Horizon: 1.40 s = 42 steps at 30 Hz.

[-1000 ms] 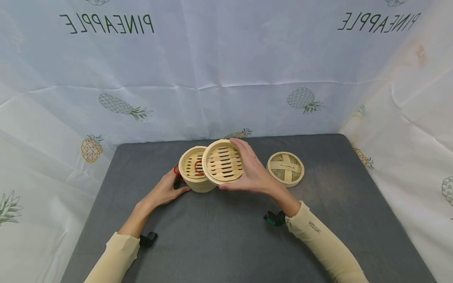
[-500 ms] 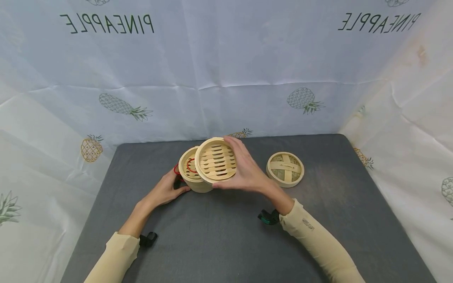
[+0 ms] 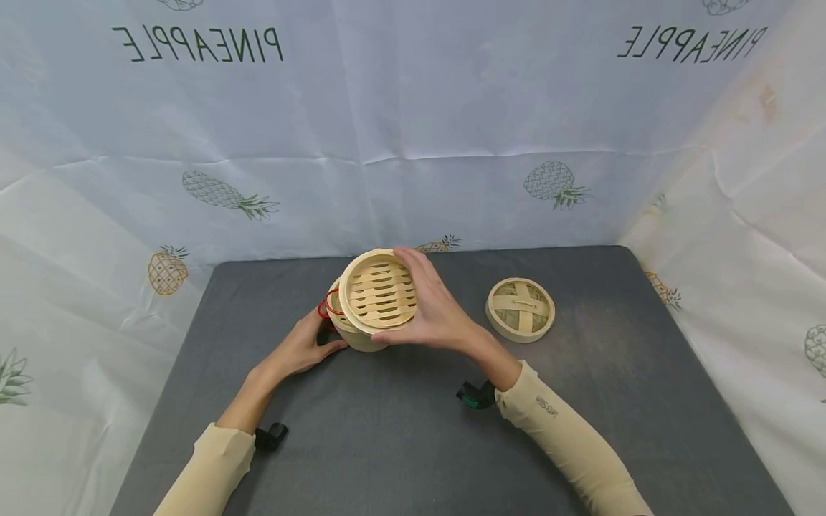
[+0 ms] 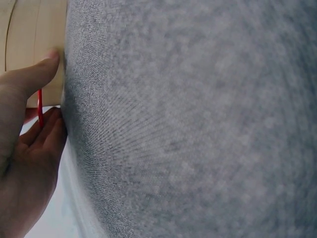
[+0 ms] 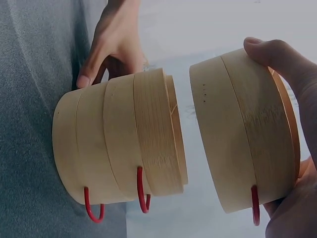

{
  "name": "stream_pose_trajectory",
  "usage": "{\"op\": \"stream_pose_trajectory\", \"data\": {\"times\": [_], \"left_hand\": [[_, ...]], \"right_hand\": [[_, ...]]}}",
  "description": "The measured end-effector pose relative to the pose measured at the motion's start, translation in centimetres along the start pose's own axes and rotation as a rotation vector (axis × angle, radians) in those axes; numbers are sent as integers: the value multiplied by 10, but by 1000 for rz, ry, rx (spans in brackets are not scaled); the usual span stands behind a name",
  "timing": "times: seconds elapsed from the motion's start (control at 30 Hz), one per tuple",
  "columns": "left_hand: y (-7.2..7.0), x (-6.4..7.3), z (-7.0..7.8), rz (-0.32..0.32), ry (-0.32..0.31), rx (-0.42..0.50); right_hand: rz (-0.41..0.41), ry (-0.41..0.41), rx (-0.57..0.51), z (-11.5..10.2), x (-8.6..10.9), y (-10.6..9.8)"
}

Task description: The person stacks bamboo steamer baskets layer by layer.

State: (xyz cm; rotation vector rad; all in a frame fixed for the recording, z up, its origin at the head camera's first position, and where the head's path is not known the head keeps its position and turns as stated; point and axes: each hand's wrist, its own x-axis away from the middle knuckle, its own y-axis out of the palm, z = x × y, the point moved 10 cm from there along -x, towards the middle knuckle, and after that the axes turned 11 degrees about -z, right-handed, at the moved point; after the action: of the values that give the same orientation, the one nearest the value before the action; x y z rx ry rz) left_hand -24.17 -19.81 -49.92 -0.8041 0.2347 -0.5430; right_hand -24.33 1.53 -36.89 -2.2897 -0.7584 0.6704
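My right hand (image 3: 439,312) grips a round bamboo steamer basket (image 3: 381,290) by its right side, thumb at the front and fingers at the far rim. The basket is tilted, its slatted inside facing the camera, and overlaps a stack of steamer baskets (image 3: 364,342) in the head view. A gap shows between held basket and stack in the right wrist view, where two tiers (image 5: 119,136) stand with red loop handles (image 5: 141,191). Low on the stack's left side my left hand (image 3: 300,350) holds it, its thumb (image 4: 44,72) pressed on the wall.
A bamboo steamer lid (image 3: 520,309) with crossed bands lies to the right on the dark grey table (image 3: 387,444). Behind the table's far edge hangs a white pineapple-print cloth (image 3: 413,107), which also covers both sides.
My right hand has carried its steamer basket leftward, so that it now covers most of the stack's top. The left hand and the lid have stayed in place.
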Motion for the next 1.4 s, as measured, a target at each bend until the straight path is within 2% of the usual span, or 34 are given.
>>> {"op": "stream_pose_trajectory", "data": {"times": [0.57, 0.8, 1.03, 1.4], "left_hand": [[-2, 2, 1, 37, 30, -3], [0, 3, 2, 34, 48, -12], [0, 3, 1, 33, 42, -13], [2, 2, 2, 15, 32, -19]], "right_hand": [[-20, 10, 12, -4, -12, 8], [-33, 33, -2, -3, -15, 12], [-31, 32, 2, -2, -20, 16], [-46, 79, -16, 6, -28, 25]]}}
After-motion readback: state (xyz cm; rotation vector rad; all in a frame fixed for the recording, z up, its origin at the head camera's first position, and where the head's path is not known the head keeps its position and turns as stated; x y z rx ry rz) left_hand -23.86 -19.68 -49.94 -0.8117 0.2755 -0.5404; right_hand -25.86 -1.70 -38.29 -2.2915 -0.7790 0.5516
